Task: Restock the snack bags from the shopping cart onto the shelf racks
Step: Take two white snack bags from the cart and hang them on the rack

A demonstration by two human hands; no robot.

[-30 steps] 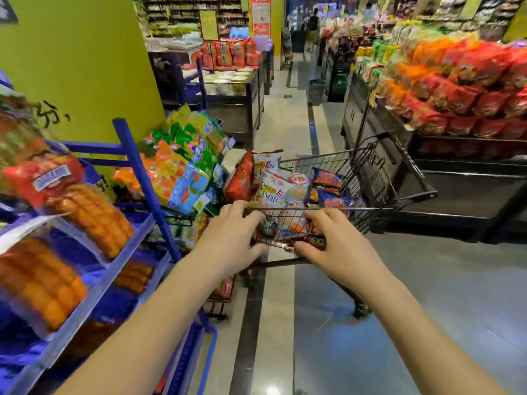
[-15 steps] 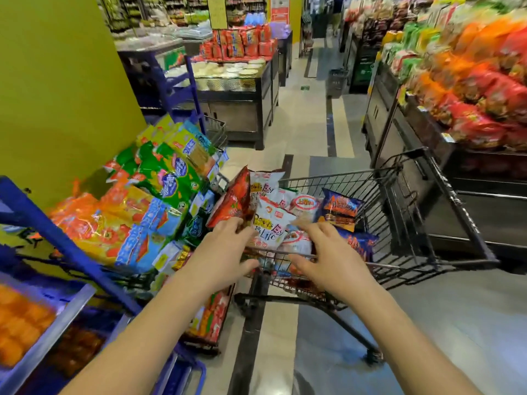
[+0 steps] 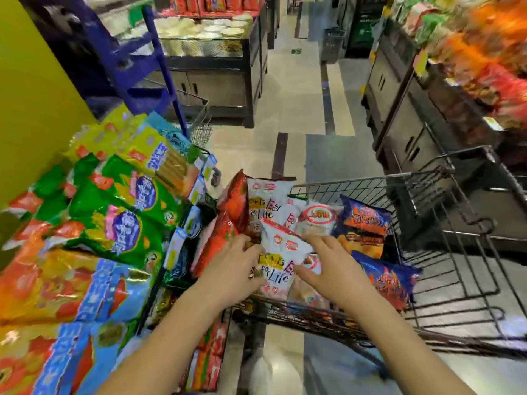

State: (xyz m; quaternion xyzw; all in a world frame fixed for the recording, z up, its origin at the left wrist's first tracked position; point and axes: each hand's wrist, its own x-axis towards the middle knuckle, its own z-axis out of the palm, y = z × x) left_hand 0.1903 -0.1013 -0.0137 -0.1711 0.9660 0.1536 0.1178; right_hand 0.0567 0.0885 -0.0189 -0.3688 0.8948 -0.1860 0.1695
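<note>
One shopping cart [image 3: 370, 182] carries two blue snack bags [image 3: 366, 223] toward three o'clock, two red bags [image 3: 235, 201] toward nine o'clock, and at least four white bags [image 3: 281, 246] between them.

Bright, even light falls from above, leaving a white glare patch on the glossy grey floor [image 3: 271, 369] at the near edge. Motion blur smears the orange and red snack bags on the right shelf [image 3: 490, 61]. Blocky compression breaks up the green and orange foil bags on the left rack [image 3: 108, 223]. The white printed snack bag [image 3: 281, 252] in the middle is sharpest, its lettering readable. Wide-angle distortion bows the black wire shopping cart [image 3: 370, 181]. The far aisle is dimmer and soft.
</note>
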